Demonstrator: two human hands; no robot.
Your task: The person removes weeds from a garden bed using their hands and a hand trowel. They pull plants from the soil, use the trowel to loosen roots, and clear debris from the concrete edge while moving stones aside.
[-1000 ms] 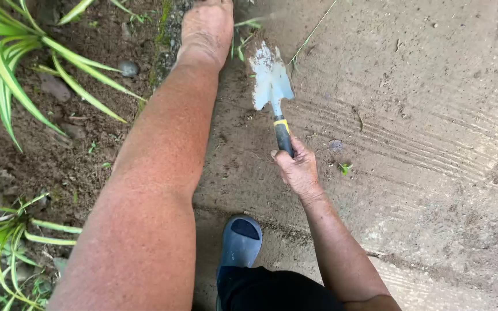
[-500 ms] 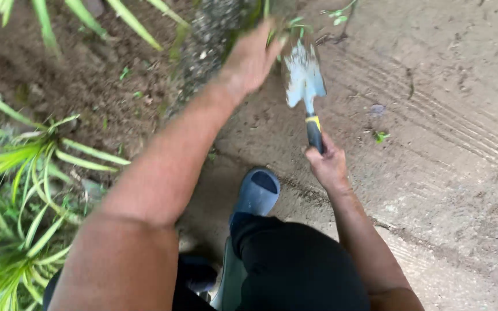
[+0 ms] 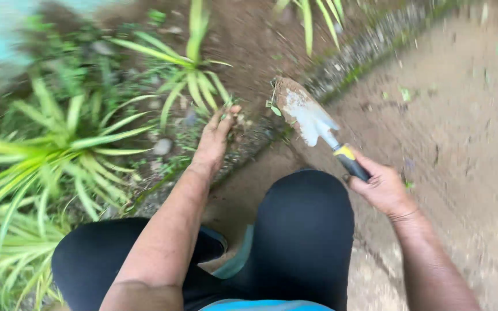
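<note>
Steel trowel (image 3: 309,118) pts up-left; R hand (image 3: 383,187) fingers clenched on handle; L hand (image 3: 217,138) released.

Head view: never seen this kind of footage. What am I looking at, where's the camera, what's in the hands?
There is no machine here: a person works with two bare hands, and the single camera sits on their head, looking down. So the arms enter from the bottom, and the dark-clothed knees are the person's own, crouched.

The right hand grips the black and yellow handle of a small garden trowel; its metal blade is smeared with soil and points toward the stone edging. The left hand rests palm down, fingers spread, on the soil at the edge of the bed, holding nothing.

Left of the edging is a soil bed with long-leaved green plants; right is a bare hard path. The top left is motion-blurred.
</note>
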